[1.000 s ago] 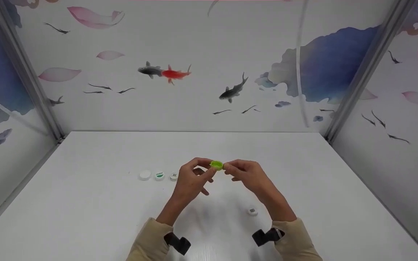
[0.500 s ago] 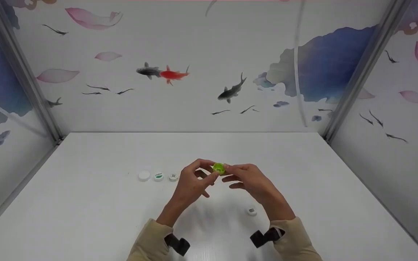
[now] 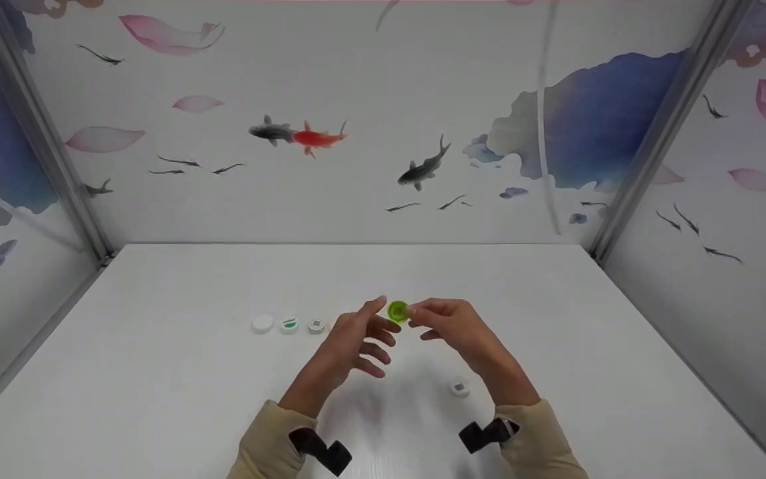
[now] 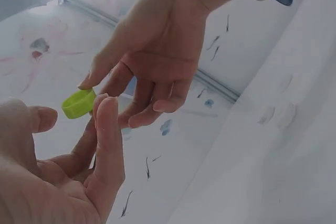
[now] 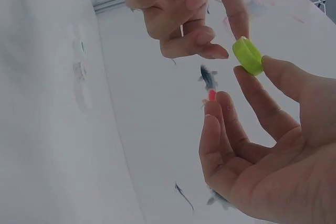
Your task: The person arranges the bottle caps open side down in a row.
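Note:
A lime-green bottle cap (image 3: 397, 311) is held up above the white table, its hollow side facing the head camera. My right hand (image 3: 453, 327) pinches the cap's right edge between thumb and index finger; in the right wrist view the cap (image 5: 247, 56) shows tilted at those fingertips. Just left of it is my left hand (image 3: 358, 342), thumb raised and fingers spread and loosely bent, gripping nothing. In the left wrist view a gap shows between the left thumb and the green cap (image 4: 79, 104).
Left of the hands, a plain white cap (image 3: 263, 324), a white cap with a green mark (image 3: 290, 324) and a white cap with a grey square (image 3: 316, 325) lie in a row. Another white cap (image 3: 460, 388) lies near the right wrist. Printed panels enclose the white table (image 3: 190, 399).
My left thumb and fingers have let go of the green cap and spread apart. The cap has turned to show its hollow face, still pinched by my right hand.

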{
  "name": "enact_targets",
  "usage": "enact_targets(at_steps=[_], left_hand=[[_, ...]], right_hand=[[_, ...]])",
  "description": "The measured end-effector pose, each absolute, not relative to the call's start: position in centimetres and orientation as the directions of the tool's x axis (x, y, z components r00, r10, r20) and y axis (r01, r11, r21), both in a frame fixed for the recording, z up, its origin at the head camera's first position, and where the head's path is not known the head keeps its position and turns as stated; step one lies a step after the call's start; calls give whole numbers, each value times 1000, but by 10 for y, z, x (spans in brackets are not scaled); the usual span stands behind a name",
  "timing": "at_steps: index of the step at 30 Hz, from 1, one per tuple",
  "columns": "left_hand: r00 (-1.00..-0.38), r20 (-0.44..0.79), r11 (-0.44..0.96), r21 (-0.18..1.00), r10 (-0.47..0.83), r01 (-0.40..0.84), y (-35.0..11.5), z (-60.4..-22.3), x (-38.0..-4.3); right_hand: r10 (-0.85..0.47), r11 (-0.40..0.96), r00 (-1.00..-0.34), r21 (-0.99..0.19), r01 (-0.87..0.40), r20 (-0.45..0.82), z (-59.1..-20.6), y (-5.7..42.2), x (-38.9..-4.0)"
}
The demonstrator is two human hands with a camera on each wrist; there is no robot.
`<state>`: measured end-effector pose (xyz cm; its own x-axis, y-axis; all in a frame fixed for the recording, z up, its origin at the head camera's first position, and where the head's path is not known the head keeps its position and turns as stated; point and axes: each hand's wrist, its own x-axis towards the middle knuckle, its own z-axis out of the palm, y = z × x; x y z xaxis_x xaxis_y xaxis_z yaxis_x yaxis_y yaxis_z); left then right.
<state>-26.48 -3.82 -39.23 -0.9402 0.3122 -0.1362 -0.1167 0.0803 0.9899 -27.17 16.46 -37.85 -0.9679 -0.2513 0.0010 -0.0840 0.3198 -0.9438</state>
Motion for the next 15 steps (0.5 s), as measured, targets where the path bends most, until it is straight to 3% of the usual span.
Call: enact_targets(at_steps=[15], left_hand=[[-905, -158, 42, 987, 394, -154, -44, -395, -266]], right_hand=[[-270, 362, -961, -918, -161, 62, -380, 165, -269]])
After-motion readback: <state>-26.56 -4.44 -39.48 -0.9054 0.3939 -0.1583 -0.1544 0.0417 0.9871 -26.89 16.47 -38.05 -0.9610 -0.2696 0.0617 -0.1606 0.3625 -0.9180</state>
